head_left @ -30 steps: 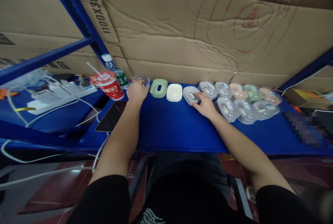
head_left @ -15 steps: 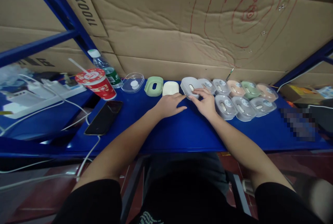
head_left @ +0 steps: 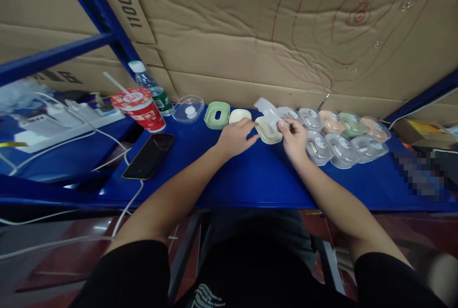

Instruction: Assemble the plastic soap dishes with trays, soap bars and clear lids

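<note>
My right hand pinches the right side of a pale grey lid, which tilts upward. Below this lid lies a cream-coloured box base on the blue table. My left hand is just left of that base, thumb and fingers apart. Its fingertips are close to the base's rim; whether they touch I cannot tell. Behind my left hand, a second cream piece is partly hidden. Next to it lie a green lid with an oval slot and a clear cover.
Several closed boxes, such as a grey one and a green one, stand in two rows at right. To the left are a red cup, a water bottle, a phone and a power strip. Cardboard walls the back.
The grey lid, flat on its box before, now tilts up in my right hand and bares the cream base. My left hand stays nearby with fingers apart. The whole view has shifted slightly.
</note>
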Motion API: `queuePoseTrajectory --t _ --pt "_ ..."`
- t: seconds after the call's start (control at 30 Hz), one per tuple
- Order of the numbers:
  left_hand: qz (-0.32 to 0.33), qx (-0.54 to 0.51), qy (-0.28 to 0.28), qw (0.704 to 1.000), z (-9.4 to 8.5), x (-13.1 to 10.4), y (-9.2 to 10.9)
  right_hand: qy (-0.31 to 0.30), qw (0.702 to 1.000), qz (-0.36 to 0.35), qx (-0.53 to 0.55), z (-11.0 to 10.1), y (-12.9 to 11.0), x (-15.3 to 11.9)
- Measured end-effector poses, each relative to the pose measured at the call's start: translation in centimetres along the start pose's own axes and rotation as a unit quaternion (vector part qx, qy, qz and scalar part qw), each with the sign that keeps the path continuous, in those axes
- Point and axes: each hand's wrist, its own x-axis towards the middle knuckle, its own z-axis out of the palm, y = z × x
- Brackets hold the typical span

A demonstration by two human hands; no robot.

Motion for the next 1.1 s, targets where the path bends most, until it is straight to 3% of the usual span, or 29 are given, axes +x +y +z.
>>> queuePoseTrajectory --t 0.07,0.13,0.3,0.37,0.57,0.8,0.97,1.1 --pt "-0.016 -0.001 0.062 0.998 -0.5 0.2 -0.4 -0.003 0.997 0.048 0.052 0.1 0.3 0.1" --pt "-0.002 0.017 0.077 0.997 -0.8 0.3 -0.4 -0.012 0.991 0.092 0.092 0.2 0.6 0.4" --pt "0.058 0.073 0.003 0.996 -0.6 0.4 0.4 -0.023 0.991 0.111 0.067 0.5 0.9 0.8" --pt "0.052 0.081 0.000 0.995 -0.6 0.4 0.5 -0.035 0.989 0.124 0.069 0.6 0.8 0.7" --pt "0.037 0.059 0.009 0.997 -0.5 0.4 -0.5 -0.069 0.951 0.253 0.166 0.9 0.0 0.5" --pt "0.055 0.029 -0.028 0.998 0.0 0.6 -1.2 -0.135 0.929 0.287 0.192 0.6 -1.0 0.7" --pt "-0.052 0.062 0.047 0.996 -2.1 1.1 -2.4 -0.178 0.936 0.242 0.184 0.3 -1.1 0.4" --pt "-0.172 0.109 0.040 0.978 -4.1 1.2 -4.2 -0.204 0.936 0.232 0.169 0.6 -1.0 -0.1"
